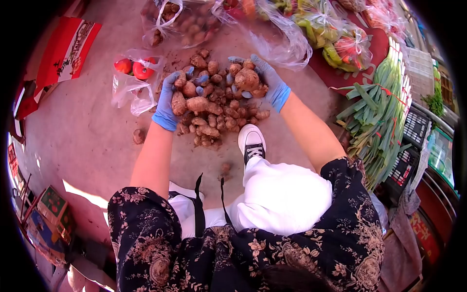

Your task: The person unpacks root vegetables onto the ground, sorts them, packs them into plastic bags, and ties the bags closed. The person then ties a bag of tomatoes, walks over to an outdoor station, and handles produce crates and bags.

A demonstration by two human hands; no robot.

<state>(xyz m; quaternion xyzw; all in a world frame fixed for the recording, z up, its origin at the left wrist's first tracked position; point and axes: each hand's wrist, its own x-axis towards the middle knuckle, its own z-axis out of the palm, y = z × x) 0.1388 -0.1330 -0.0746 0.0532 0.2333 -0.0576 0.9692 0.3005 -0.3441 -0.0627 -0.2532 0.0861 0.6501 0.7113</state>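
A pile of brown, soil-crusted taro roots (209, 130) lies on the floor in front of my shoes. My left hand (167, 108), in a blue glove, curls around several taro roots at the pile's left side, its fingertips showing between them. At the upper right of the pile, my right hand (273, 86), also gloved in blue, grips a large round taro root (246, 79) with smaller ones against it. Some of its fingers are hidden behind the roots. One loose taro root (139, 136) lies apart, to the left of the pile.
A plastic bag with tomatoes (143, 71) sits left of the pile. Behind it stands a clear bag of round roots (192, 27). Bagged peppers (346, 51) and bundled leeks (384, 104) lie to the right, beside black crates (416, 127). A red box (65, 48) is at upper left.
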